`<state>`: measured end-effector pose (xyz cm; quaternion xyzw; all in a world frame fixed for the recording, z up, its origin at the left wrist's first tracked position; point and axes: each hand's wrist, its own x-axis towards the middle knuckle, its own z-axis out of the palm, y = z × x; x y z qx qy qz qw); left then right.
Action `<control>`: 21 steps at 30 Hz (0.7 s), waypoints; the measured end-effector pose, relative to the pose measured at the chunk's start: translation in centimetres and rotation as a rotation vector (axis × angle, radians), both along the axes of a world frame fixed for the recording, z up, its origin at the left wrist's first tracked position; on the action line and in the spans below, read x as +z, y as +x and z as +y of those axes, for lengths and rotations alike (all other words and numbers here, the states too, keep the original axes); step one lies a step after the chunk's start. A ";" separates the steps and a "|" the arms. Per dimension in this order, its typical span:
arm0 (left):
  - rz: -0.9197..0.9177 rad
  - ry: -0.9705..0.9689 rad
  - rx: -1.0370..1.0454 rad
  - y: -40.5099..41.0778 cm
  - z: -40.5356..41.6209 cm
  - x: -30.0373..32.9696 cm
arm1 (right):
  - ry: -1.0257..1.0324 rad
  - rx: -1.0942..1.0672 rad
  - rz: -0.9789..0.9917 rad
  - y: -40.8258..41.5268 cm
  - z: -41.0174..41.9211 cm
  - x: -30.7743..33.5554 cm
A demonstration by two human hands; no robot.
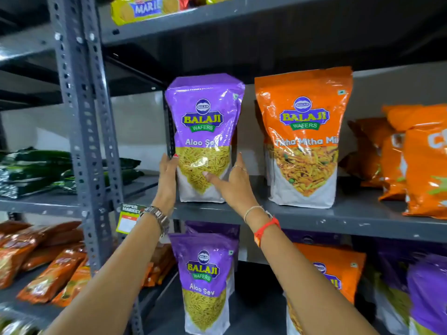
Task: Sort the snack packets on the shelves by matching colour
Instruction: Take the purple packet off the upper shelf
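Observation:
A purple Aloo Sev packet stands upright at the left end of the middle shelf. My left hand presses its left side and my right hand grips its lower right side, thumb across the front. Right beside it stands an orange Tikha Mitha Mix packet. On the shelf below, another purple Aloo Sev packet stands under my arms, with an orange packet and more purple packets to its right.
Orange chip bags crowd the right of the middle shelf. A grey perforated upright post stands left of my hands. Beyond it lie dark green packets and, lower, red-orange packets. Yellow Marie biscuit packs sit on top.

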<state>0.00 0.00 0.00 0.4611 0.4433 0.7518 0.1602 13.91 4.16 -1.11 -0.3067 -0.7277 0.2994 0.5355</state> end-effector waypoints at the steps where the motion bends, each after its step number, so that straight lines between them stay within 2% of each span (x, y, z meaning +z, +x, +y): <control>1: -0.046 -0.003 -0.090 -0.1 0.2 0.3 | -0.012 0.024 0.043 -0.6 0.3 0.3; 6: -0.067 -0.151 -0.305 -1.7 1.4 0.6 | -0.089 0.016 0.025 -1.8 0.9 0.9; 11: -0.009 -0.152 -0.291 -2.6 1.1 0.2 | -0.068 0.009 0.003 -1.4 1.2 0.8; 21: -0.064 -0.108 -0.286 -0.1 -4.0 0.2 | 0.015 0.059 0.092 1.9 -2.5 0.1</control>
